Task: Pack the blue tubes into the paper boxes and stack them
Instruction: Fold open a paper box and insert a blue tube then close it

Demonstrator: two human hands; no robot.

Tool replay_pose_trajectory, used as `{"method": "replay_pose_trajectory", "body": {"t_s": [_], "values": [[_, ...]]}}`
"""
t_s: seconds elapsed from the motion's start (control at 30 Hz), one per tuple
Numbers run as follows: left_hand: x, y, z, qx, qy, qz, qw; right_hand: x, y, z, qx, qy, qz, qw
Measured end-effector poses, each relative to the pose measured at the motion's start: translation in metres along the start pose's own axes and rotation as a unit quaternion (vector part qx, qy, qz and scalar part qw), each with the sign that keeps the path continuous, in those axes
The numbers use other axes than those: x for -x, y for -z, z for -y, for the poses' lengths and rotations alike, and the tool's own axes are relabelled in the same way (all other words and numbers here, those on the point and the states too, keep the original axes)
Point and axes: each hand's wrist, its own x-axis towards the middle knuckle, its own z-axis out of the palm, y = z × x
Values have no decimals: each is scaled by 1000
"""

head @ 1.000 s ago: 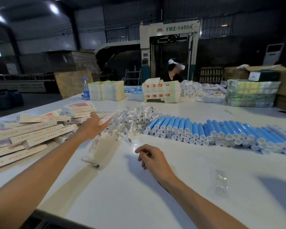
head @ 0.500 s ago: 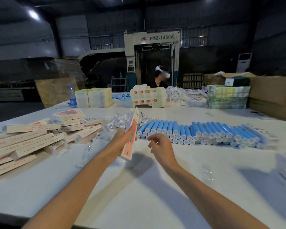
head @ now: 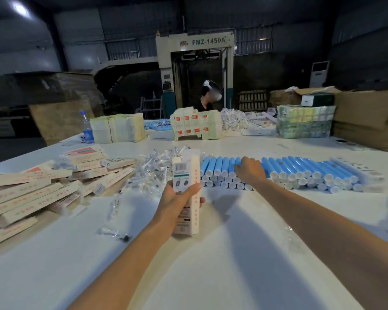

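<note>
My left hand [head: 178,199] grips a long white paper box [head: 187,191] with red print, held upright over the white table [head: 211,253]. A long pile of blue tubes [head: 300,168] with white caps lies across the table ahead. My right hand [head: 250,170] rests palm down on top of that pile near its left part, fingers spread over the tubes; whether it grasps one is hidden. A heap of packed and flat paper boxes [head: 31,189] lies at the left.
A pile of small clear plastic-wrapped parts [head: 152,171] sits between the boxes and the tubes. Bundles of flat cartons [head: 118,128], a water bottle [head: 86,127] and brown cardboard boxes [head: 367,117] stand at the far edge, where another person [head: 207,97] works.
My left hand brought the paper box nearer and stood it upright. My right hand reached forward from the table's middle onto the blue tubes.
</note>
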Motion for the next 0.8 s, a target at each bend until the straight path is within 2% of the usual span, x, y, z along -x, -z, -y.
{"method": "replay_pose_trajectory", "body": {"t_s": [0.17, 0.33, 0.4, 0.5, 0.6, 0.7, 0.8], "values": [[6, -9, -5, -51, -24, 39, 998, -9, 2, 5, 18, 2, 12, 1000], [8, -6, -7, 47, 44, 63, 996, -5, 4, 24, 65, -30, 22, 997], [7, -4, -7, 51, 42, 69, 995, -4, 8, 25, 57, -35, 24, 997], [8, -6, -9, 36, 18, 80, 996, 1, 21, 22, -84, -78, 40, 993], [11, -8, -11, 8, -8, 94, 996, 18, 43, 21, -322, -108, 85, 937], [15, -7, -13, -7, -29, 100, 995, 39, 61, 23, -442, -74, 76, 891], [17, -7, -15, -16, -34, 97, 995, 68, 77, 36, -531, 17, 34, 847]]}}
